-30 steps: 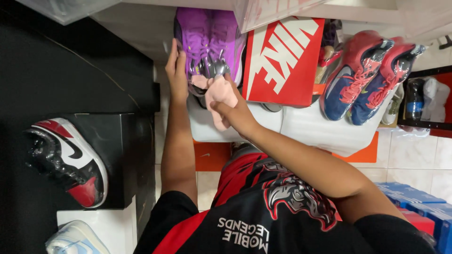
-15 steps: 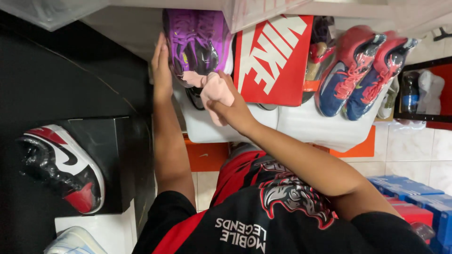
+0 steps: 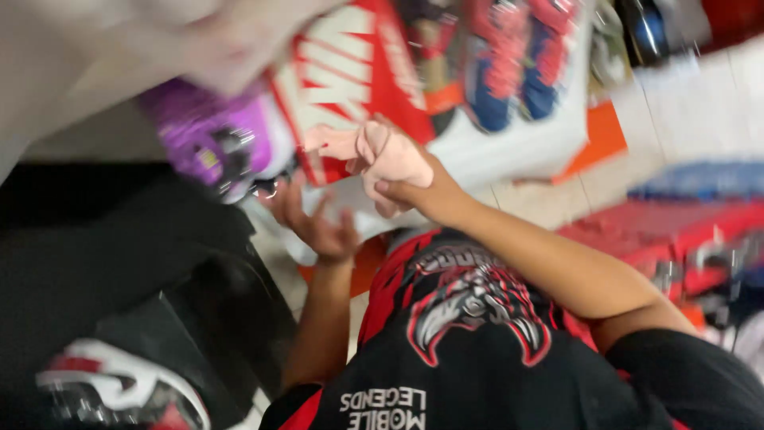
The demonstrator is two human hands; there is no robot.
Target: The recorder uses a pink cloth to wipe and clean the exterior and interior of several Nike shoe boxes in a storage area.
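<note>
Reaching up with spread, empty fingers, left hand sits just below-right of purple sneakers; right hand, farther right, loosely curled, grip unclear.

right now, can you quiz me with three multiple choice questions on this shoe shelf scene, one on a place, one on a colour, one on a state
1. Where is the purple shoe relative to the red box?
A. to its left in the picture
B. to its right in the picture
C. inside it

2. What colours are on the shoe in the lower left corner?
A. all green
B. white, black and red
C. yellow and blue

3. How is the left hand?
A. clenched in a fist
B. flat on the floor
C. open, fingers spread

Answers:
1 A, the purple shoe lies left of the box's red face.
2 B, though blurred, it shows white panels, black and a red toe.
3 C, the palm shows and the fingers are apart, raised towards the purple shoe.
</note>
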